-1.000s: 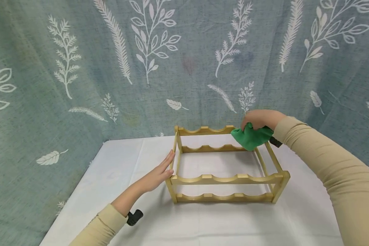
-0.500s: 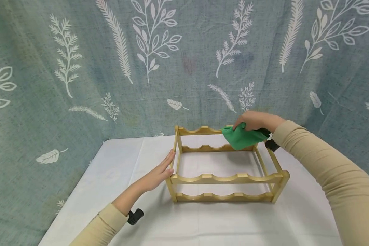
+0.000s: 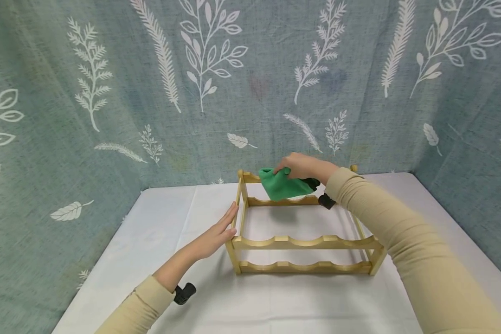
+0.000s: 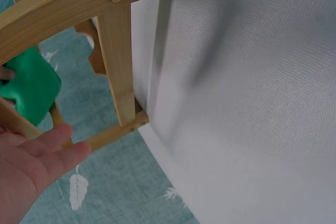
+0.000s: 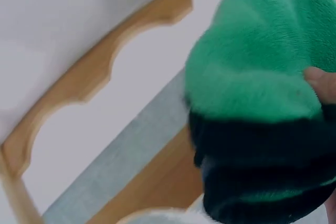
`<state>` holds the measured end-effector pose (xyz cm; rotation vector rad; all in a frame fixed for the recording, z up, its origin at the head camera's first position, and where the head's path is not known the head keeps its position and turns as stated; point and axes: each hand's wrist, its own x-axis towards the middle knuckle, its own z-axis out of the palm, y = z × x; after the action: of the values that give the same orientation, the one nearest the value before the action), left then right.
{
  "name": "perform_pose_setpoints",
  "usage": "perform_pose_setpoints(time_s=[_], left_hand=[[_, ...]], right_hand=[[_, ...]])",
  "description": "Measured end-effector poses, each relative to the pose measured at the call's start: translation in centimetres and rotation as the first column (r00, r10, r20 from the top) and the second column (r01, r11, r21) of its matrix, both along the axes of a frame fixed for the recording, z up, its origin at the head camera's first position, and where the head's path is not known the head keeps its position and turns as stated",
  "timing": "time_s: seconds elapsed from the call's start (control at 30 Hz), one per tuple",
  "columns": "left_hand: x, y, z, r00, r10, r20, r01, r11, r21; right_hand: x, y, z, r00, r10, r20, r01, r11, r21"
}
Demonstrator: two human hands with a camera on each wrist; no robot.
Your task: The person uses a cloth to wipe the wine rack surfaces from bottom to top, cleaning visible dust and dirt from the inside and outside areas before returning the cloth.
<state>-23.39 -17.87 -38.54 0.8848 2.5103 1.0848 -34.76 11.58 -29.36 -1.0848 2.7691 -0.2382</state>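
Note:
A two-tier wooden bottle rack [image 3: 305,243] with scalloped rails stands on the white-covered table. My left hand [image 3: 214,237] rests on its left side bar with fingers straight. In the left wrist view the left hand's fingers [image 4: 52,156] extend beside the rack's wooden frame [image 4: 116,66]. My right hand [image 3: 302,165] grips a bunched green cloth [image 3: 285,186] over the rack's upper back rail, near its left half. The cloth hides part of that rail. In the right wrist view the cloth [image 5: 252,66] fills the right side, a thumb [image 5: 320,83] pressing on it.
Behind the table hangs a grey-green curtain [image 3: 259,93] printed with white leaves, which also runs along the left and right sides. The white tablecloth [image 3: 171,222] spreads around the rack. A black wrist camera [image 3: 185,293] sits under the left wrist.
My right hand has moved left along the upper back rail with the green cloth, from the rack's right end toward its left half. The left hand and the rack stay put.

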Motion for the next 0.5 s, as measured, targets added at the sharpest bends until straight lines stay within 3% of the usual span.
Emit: perform_pose_setpoints(time_s=[0.3,0.5], left_hand=[[0.1,-0.1,-0.1,1.000,-0.015,-0.027,0.016,1.000,0.024],[0.1,-0.1,-0.1,1.000,-0.003,-0.015,0.003,1.000,0.016]], right_hand=[[0.4,-4.8,-1.3,0.991,0.044,-0.126,-0.051,0.997,-0.054],[0.3,-3.9,-1.8,0.993,0.021,-0.116,-0.030,0.996,-0.081]])
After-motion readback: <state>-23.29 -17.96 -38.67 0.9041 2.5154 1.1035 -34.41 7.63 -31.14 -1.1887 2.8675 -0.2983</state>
